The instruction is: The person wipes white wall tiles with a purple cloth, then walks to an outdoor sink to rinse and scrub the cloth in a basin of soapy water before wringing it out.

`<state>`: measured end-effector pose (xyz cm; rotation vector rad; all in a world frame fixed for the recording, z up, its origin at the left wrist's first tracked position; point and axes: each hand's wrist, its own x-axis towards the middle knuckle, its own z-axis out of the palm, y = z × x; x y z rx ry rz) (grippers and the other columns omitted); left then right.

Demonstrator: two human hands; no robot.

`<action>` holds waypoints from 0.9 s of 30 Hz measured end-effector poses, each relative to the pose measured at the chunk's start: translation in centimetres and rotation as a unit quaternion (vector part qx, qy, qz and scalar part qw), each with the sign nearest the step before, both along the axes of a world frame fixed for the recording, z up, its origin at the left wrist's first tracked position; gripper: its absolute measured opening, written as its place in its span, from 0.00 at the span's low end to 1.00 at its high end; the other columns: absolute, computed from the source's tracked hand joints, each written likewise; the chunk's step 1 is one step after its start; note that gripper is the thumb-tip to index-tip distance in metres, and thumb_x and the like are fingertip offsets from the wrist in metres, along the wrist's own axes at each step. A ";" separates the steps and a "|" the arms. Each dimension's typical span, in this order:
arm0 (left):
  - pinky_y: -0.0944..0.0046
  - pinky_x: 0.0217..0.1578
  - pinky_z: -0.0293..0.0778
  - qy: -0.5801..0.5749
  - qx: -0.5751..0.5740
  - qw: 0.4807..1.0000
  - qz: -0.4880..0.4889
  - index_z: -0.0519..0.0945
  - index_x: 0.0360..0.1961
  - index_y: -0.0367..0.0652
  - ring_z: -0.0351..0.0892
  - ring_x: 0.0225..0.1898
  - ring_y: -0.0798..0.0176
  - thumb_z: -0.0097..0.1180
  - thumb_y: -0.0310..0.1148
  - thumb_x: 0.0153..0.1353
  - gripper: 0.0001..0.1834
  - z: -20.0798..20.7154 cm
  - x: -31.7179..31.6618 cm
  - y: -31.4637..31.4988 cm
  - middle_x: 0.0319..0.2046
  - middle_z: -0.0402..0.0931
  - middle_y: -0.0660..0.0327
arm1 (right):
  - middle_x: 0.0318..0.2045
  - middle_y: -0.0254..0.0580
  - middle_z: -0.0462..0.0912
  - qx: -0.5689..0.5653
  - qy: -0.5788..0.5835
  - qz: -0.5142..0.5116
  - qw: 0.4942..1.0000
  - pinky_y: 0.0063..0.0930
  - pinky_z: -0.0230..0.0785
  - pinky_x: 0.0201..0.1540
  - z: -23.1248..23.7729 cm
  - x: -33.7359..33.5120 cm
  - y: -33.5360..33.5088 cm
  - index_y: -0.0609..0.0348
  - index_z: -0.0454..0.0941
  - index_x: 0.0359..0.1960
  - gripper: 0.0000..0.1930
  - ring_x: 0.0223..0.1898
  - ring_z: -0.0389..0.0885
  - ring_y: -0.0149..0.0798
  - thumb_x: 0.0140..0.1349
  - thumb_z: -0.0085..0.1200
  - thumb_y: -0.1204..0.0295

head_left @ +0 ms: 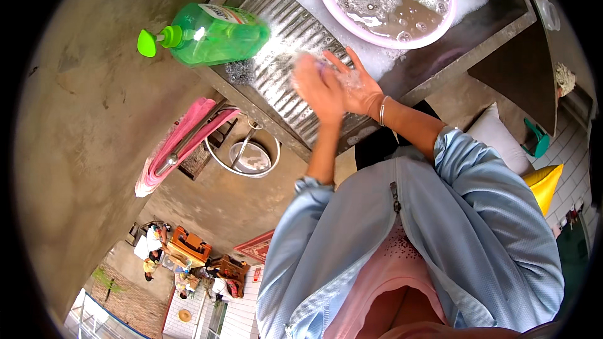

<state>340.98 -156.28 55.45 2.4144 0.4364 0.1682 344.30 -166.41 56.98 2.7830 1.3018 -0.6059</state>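
Note:
My left hand (319,90), smeared by motion, is pressed against or just beside my right hand (360,90) above a ridged washboard (298,116) wet with suds. A small purplish patch shows between the two hands; I cannot make out what it is. The right hand's visible fingers are stretched out, with foam on the palm and a silver bracelet (382,112) at the wrist. Beyond the hands, a pink basin (405,45) holds greyish, foamy water. Left of the washboard is a green pump bottle (217,36) of clear green liquid.
The stone sink's edge (471,56) runs along the near right side. Below the washboard's left end hang a pink towel (188,135) and a white hose (267,166). A metal basin (250,158) lies lower. Several people sit around a wooden table (185,254) far off at lower left.

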 end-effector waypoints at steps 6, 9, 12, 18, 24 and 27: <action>0.46 0.64 0.43 0.032 0.013 0.995 -0.096 0.62 0.61 0.34 0.54 0.66 0.48 0.35 0.39 0.67 0.26 0.5 -2.9 -2.6 0.61 0.62 0.48 | 0.69 0.30 0.50 -0.133 -0.164 0.081 0.974 0.57 0.31 0.68 -0.6 -0.3 -0.5 0.48 0.55 0.66 0.29 0.71 0.41 0.41 0.64 0.34 0.52; 0.46 0.63 0.44 -0.021 0.249 0.968 -0.026 0.62 0.61 0.35 0.57 0.63 0.48 0.37 0.42 0.65 0.28 -3.3 2.3 6.0 0.60 0.63 0.50 | 0.69 0.30 0.49 0.100 0.016 -0.031 0.994 0.56 0.30 0.69 1.1 -0.1 0.8 0.49 0.55 0.66 0.29 0.71 0.41 0.38 0.65 0.32 0.51; 0.46 0.65 0.37 0.053 0.181 0.981 -0.042 0.63 0.61 0.37 0.53 0.65 0.46 0.42 0.42 0.61 0.29 -1.4 4.9 5.7 0.62 0.60 0.50 | 0.69 0.30 0.49 0.104 0.016 -0.066 0.992 0.56 0.29 0.69 0.1 -0.3 -0.1 0.51 0.55 0.66 0.29 0.71 0.42 0.35 0.66 0.31 0.51; 0.48 0.36 0.57 -0.035 0.078 0.996 0.022 0.73 0.25 0.40 0.65 0.31 0.51 0.51 0.36 0.57 0.10 -2.0 1.5 3.2 0.27 0.71 0.55 | 0.69 0.29 0.48 0.092 0.012 -0.046 0.995 0.55 0.29 0.69 0.3 0.1 -0.1 0.49 0.55 0.66 0.29 0.71 0.41 0.36 0.65 0.32 0.52; 0.53 0.35 0.62 -0.097 0.065 0.980 -0.164 0.74 0.21 0.41 0.69 0.28 0.50 0.56 0.31 0.54 0.08 1.4 -2.1 -1.0 0.22 0.72 0.56 | 0.69 0.29 0.49 0.062 -0.062 -0.013 0.996 0.54 0.28 0.69 -0.1 0.2 -0.5 0.43 0.55 0.66 0.29 0.71 0.40 0.35 0.62 0.34 0.53; 0.56 0.29 0.68 -0.079 0.071 0.982 -0.159 0.76 0.21 0.40 0.73 0.26 0.52 0.55 0.32 0.56 0.09 1.3 -0.5 -0.5 0.22 0.75 0.56 | 0.69 0.30 0.50 0.045 -0.050 -0.031 0.997 0.53 0.28 0.70 0.0 0.0 -0.6 0.44 0.58 0.64 0.28 0.71 0.40 0.35 0.62 0.33 0.53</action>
